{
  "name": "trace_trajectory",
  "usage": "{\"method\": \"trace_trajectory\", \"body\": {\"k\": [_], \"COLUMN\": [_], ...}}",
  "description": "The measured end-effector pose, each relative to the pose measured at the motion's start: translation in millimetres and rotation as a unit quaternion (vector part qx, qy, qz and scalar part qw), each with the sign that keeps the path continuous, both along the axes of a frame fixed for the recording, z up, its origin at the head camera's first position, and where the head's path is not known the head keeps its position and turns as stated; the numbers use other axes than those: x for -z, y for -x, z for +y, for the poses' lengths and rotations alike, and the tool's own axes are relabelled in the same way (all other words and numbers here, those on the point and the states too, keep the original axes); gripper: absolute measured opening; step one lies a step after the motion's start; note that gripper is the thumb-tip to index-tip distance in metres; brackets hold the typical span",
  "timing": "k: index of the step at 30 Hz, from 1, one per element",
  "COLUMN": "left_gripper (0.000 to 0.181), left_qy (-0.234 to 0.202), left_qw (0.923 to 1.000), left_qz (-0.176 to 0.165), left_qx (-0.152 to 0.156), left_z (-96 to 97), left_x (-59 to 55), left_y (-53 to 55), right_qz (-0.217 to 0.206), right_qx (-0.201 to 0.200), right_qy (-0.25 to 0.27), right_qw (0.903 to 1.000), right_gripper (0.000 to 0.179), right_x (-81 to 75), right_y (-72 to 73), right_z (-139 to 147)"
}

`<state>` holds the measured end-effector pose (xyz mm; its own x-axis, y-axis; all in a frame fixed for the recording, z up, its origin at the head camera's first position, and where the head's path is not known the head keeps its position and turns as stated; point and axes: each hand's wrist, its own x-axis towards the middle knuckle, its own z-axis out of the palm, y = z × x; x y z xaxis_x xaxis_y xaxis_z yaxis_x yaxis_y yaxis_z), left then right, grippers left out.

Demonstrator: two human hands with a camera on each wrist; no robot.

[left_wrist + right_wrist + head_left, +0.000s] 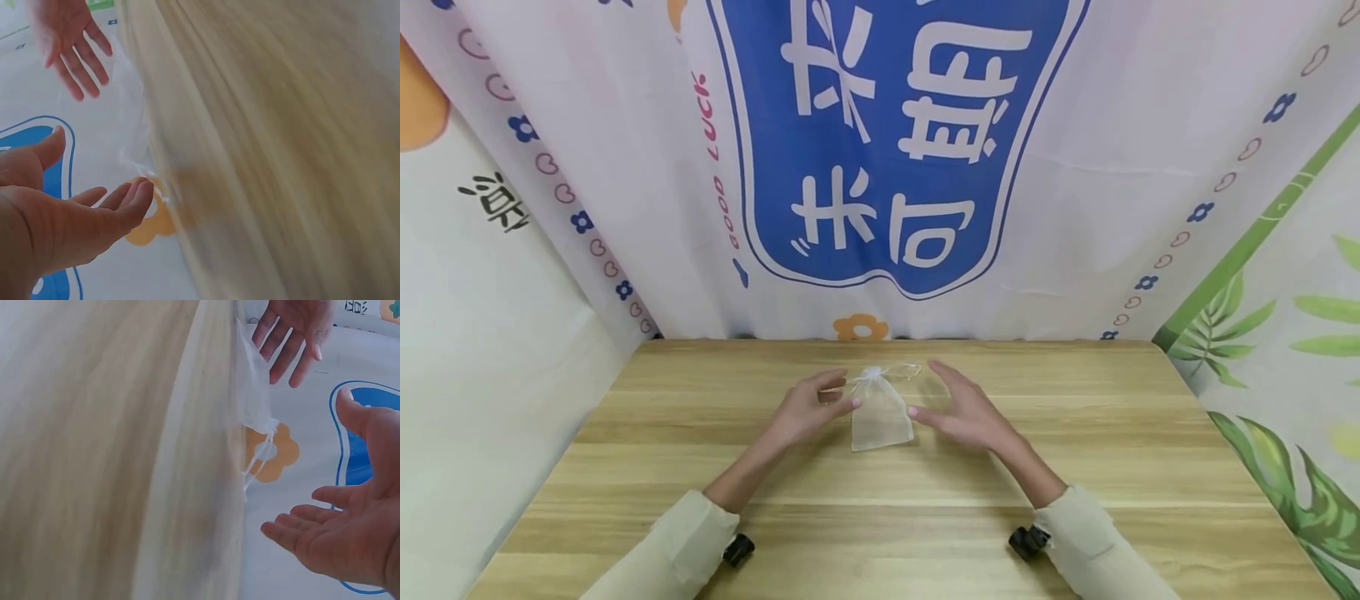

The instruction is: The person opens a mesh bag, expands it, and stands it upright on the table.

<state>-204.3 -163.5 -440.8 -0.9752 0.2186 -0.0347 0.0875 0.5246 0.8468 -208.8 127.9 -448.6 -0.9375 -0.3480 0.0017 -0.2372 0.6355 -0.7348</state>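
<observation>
A small white sheer drawstring pouch lies on the wooden table, gathered at its neck. Its thin drawstring loops out to the right. On the pouch's left is my left hand, fingers relaxed and thumb near the pouch's edge. My right hand faces it from the other side, thumb and fingers spread apart. Neither hand grips anything. In the right wrist view, the pouch stands between the two hands, its string hanging loose. Whether either thumb touches the fabric I cannot tell.
The wooden table reaches back to a printed white curtain with a blue panel. Leaf-patterned cloth borders the right side. Dark wrist devices sit by both sleeves.
</observation>
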Motion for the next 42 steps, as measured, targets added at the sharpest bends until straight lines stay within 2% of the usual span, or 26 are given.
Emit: {"method": "trace_trajectory", "body": {"k": [6,11,17,23,29,37,42], "left_gripper": [0.059,0.053,0.044,0.034,0.027,0.032,0.035], "left_qy": [-0.031,-0.063,-0.082,-0.118,-0.128,-0.142,-0.168], "left_qw": [0.9986,0.9937,0.9891,0.9821,0.9784,0.9757,0.9735], "left_qz": [-0.027,-0.064,-0.088,-0.117,-0.14,-0.149,-0.135], "left_qx": [-0.032,-0.067,-0.084,-0.088,-0.082,-0.074,-0.077], "left_z": [10.7,17.2,24.5,30.9,39.1,47.8,48.1], "left_x": [4.4,7.5,10.4,11.5,12.7,11.5,5.8], "left_y": [6.9,12.2,17.1,21.6,23.4,20.0,14.0], "right_qz": [-0.043,-0.055,-0.067,-0.069,-0.08,-0.065,-0.057], "right_qx": [0.014,0.023,0.028,0.041,0.059,0.089,0.111], "right_qy": [0.057,0.091,0.111,0.124,0.153,0.157,0.152], "right_qw": [0.9974,0.994,0.9912,0.989,0.9832,0.9815,0.9804], "right_gripper": [0.084,0.07,0.057,0.045,0.033,0.025,0.019], "right_x": [5.7,10.8,15.8,16.7,17.5,12.9,5.9], "right_y": [7.5,13.8,20.0,24.4,24.7,19.0,11.7], "right_z": [-12.8,-21.5,-29.1,-36.0,-38.9,-38.5,-37.0]}}
